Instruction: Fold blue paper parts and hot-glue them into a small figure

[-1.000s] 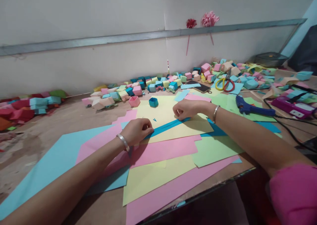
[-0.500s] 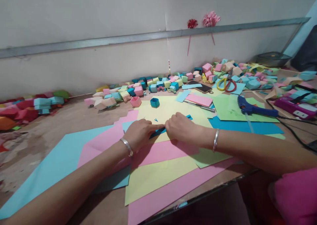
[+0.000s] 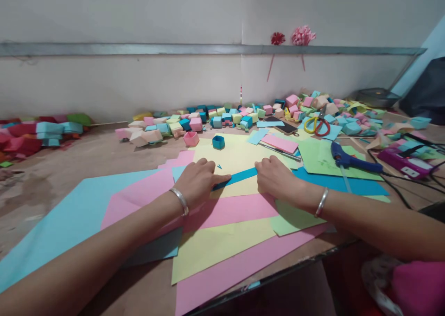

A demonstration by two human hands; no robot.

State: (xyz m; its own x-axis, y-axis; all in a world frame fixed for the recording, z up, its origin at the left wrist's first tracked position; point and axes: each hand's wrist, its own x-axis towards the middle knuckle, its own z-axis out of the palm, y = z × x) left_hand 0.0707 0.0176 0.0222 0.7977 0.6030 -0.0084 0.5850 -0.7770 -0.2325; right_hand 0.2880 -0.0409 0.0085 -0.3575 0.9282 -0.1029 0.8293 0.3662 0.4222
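A narrow blue paper strip (image 3: 239, 177) lies slanted across pale yellow paper (image 3: 239, 144). My left hand (image 3: 196, 183) holds down the strip's left end, its index finger stretched along it and the other fingers curled. At the right end, my right hand (image 3: 276, 174) is closed with the knuckles up; its fingertips are hidden against the strip. Just beyond the strip stand a small blue paper box (image 3: 218, 142) and a pink paper box (image 3: 191, 139). A tiny blue scrap (image 3: 219, 166) rests near my left hand.
Layered coloured sheets (image 3: 225, 214) cover the near table. To the right are a blue glue gun (image 3: 354, 160) with its cord, scissors (image 3: 317, 125), a phone (image 3: 283, 126) and a purple power strip (image 3: 405, 162). Folded paper pieces (image 3: 225, 117) line the wall.
My right hand has slid right along the blue strip, uncovering its middle. My left hand stays on the left end. The camera view has tilted slightly.
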